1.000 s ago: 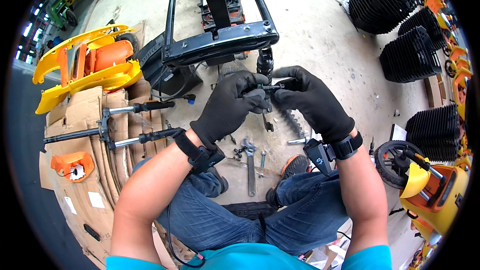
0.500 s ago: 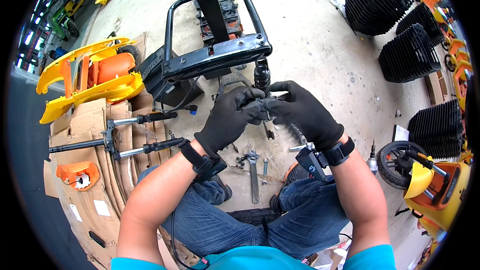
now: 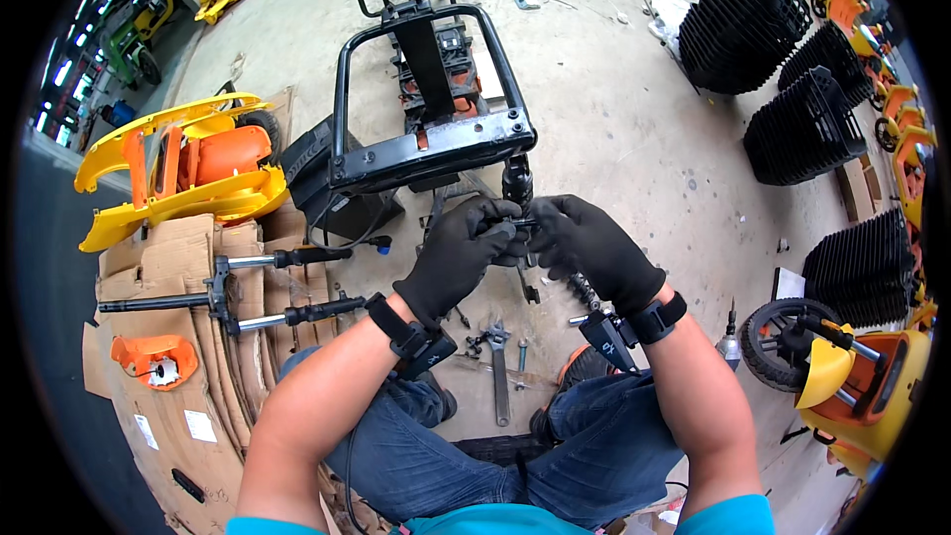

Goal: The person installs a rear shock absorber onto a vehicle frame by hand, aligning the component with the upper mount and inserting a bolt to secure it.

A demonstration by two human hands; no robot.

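Observation:
Both my hands wear black gloves and meet just below the near bar of a black metal frame (image 3: 426,157), beside a dark shock absorber (image 3: 517,178). Pinched in the fingers of my left hand (image 3: 451,263) is a small dark metal piece (image 3: 521,222), too covered to name exactly. My right hand (image 3: 604,253) is closed, its fingertips curled at the other end of that piece. What else lies between the fingertips is hidden. A coil spring (image 3: 584,289) lies below my right hand.
Between my feet lie an adjustable wrench (image 3: 499,376) and a bolt (image 3: 522,355). Fork tubes (image 3: 223,294) rest on flattened cardboard (image 3: 173,238) at left, near yellow and orange body panels (image 3: 198,163). Stacked black baskets (image 3: 802,129) and a wheel (image 3: 788,344) stand at right.
The view has tilted up a little, so the frame and floor items sit lower. My right hand has shifted slightly left, its fingers more curled; my left hand keeps its pinch.

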